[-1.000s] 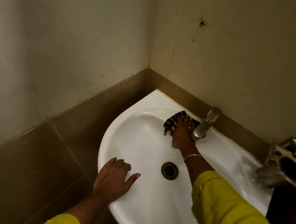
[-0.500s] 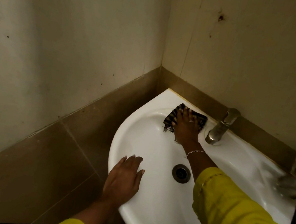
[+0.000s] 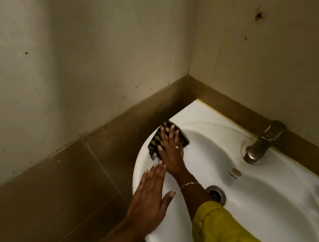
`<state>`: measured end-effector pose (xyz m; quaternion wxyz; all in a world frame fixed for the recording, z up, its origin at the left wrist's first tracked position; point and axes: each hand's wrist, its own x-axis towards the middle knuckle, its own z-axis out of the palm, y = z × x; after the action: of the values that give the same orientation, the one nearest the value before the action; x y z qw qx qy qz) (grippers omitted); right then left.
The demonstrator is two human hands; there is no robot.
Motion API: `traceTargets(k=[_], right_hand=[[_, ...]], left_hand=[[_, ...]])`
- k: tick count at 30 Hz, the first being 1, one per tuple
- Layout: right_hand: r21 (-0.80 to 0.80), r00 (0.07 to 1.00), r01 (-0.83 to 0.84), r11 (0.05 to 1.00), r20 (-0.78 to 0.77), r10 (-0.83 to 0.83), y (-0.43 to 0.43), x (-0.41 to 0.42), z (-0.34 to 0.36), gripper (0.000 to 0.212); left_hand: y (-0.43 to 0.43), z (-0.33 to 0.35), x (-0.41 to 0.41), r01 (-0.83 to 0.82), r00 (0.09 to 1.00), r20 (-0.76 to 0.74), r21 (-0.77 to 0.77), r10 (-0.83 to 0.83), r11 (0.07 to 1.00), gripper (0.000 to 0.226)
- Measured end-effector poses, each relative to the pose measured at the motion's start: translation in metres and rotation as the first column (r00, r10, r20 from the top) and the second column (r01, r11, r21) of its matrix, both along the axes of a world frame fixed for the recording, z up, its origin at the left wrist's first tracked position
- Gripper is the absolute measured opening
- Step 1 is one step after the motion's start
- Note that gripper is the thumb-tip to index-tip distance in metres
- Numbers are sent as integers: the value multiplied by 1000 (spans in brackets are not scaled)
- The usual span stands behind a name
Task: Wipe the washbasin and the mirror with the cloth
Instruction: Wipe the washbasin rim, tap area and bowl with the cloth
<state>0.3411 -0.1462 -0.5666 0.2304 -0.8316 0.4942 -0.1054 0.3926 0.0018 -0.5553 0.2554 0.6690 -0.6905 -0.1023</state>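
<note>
While right hand (image 3: pixel 170 154), fingers spread flat, presses dark striped cloth (image 3: pixel 154 142) onto white ceramic washbasin (image 3: pixel 207 116) rim to wipe, left hand (image 3: pixel 148 201), fingers together, likely braces.

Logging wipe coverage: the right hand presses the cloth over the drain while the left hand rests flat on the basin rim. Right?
Not the drain: the head view shows the right hand pressing the cloth on the washbasin rim near the left wall. The rest holds.
</note>
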Motion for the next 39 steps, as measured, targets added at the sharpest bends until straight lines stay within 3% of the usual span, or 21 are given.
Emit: traceTargets(k=[3, 6, 8, 11, 14, 17, 19, 25, 28, 31, 34, 37, 39], right_hand=[[60, 993, -75, 995, 96, 69, 19, 8, -3, 67], [238, 948, -169, 956, 305, 92, 41, 5, -14, 57], [513, 933, -79, 855, 341, -118, 59, 1, -12, 53], [709, 933, -95, 698, 308, -185, 79, -11, -3, 47], [648, 856, -250, 719, 495, -149, 101, -24, 9, 44], [639, 848, -182, 747, 487, -210, 118, -28, 15, 44], [676, 839, -255, 691, 510, -189, 128, -35, 21, 43], [656, 859, -232, 718, 484, -165, 123, -31, 22, 48], [611, 897, -195, 768, 427, -112, 121, -25, 26, 52], [620, 878, -160, 768, 445, -176, 129, -22, 27, 57], [659, 837, -157, 736, 483, -255, 141, -30, 31, 45], [641, 853, -184, 745, 481, -203, 155, -41, 33, 44], [601, 866, -195, 776, 477, -152, 164, -51, 31, 49]], left_hand=[[-1, 0, 1, -7, 1000, -9, -33, 6, 999, 68], [-1, 3, 1, -9, 1000, 3, -56, 9, 998, 68], [0, 6, 1, -1, 1000, -9, -74, 1, 997, 68], [2, 9, -1, -35, 998, -49, -113, 29, 993, 66], [4, 9, -2, -83, 994, -79, -133, 73, 988, 63], [6, 12, -2, -83, 994, -83, -168, 70, 982, 65], [7, 15, -3, -95, 994, -64, -181, 85, 979, 65], [4, 7, -2, -177, 984, -61, -214, 168, 960, 54], [1, 2, -2, -261, 957, -188, -221, 221, 940, 51], [6, 5, -3, -277, 947, -231, -227, 225, 934, 56], [10, 10, -4, -275, 944, -249, -228, 217, 934, 57], [10, 11, -4, -284, 941, -247, -207, 231, 936, 55], [12, 11, -5, -226, 956, -228, -175, 184, 958, 69]])
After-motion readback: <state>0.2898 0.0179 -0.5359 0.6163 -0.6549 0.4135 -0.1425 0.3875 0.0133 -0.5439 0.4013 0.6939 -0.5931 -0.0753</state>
